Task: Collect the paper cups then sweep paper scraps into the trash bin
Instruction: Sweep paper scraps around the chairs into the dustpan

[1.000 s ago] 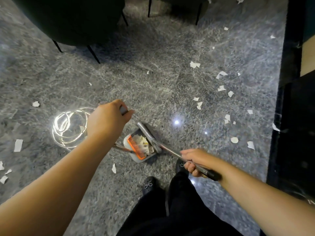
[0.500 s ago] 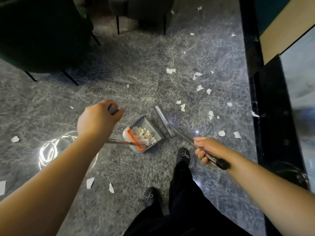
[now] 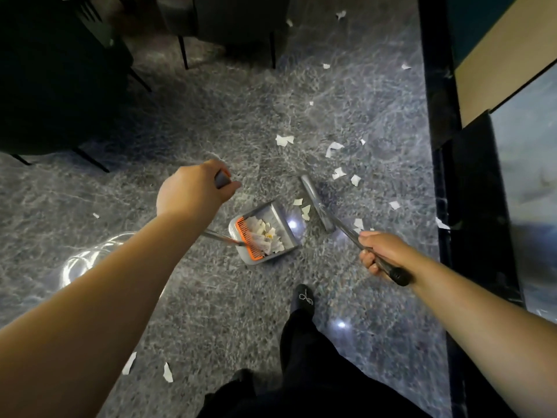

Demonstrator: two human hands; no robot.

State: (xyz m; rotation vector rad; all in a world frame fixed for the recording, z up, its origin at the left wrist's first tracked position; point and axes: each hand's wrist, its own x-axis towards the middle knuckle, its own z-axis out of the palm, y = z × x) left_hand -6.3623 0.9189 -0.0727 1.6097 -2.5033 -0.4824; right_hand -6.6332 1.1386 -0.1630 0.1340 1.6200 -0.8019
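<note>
left hand [image 3: 193, 188] gripping dustpan [image 3: 265, 233] handle, right hand [image 3: 381, 251] gripping broom [image 3: 318, 203] (scraps inside)

Dustpan [image 3: 265, 233] on floor [image 3: 211, 297] mid-frame, paper scraps [image 3: 265, 236] inside, comb [image 3: 248, 239] along its left wall. Broom head [image 3: 316, 203] just right of dustpan, two scraps [image 3: 303, 208] between. Loose scraps [image 3: 339, 173] beyond broom head, toward floor's right edge. Shoe [image 3: 304, 298] nearer than dustpan. Chair legs [image 3: 184, 52] at far edge. Two scraps [image 3: 167, 372] near left.
</note>
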